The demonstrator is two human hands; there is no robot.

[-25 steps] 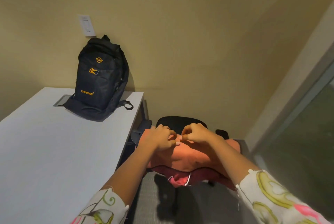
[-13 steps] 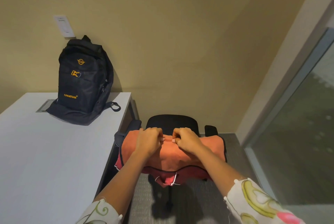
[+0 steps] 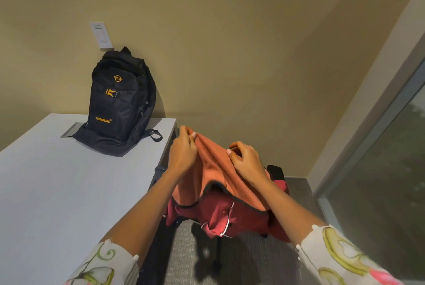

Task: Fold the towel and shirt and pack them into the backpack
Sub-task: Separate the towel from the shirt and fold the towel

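Note:
An orange towel [image 3: 213,169] with a dark hem hangs lifted above a chair. My left hand [image 3: 184,151] pinches its upper edge at the left, and my right hand [image 3: 246,160] pinches the edge further right. Under the towel a dark red shirt [image 3: 220,213] with white trim lies draped over the chair seat. A black backpack [image 3: 119,103] with orange logos stands upright at the far end of the white table [image 3: 57,192], leaning against the wall and shut.
The black chair [image 3: 274,170] is mostly hidden under the clothes, right of the table's edge. A metal cable hatch [image 3: 71,129] sits in the tabletop beside the backpack. A glass partition [image 3: 391,169] runs along the right. Grey carpet lies below.
Both hands, which pressed together on the towel lying over the chair, have risen and moved apart, lifting the towel's edge and uncovering the red shirt beneath.

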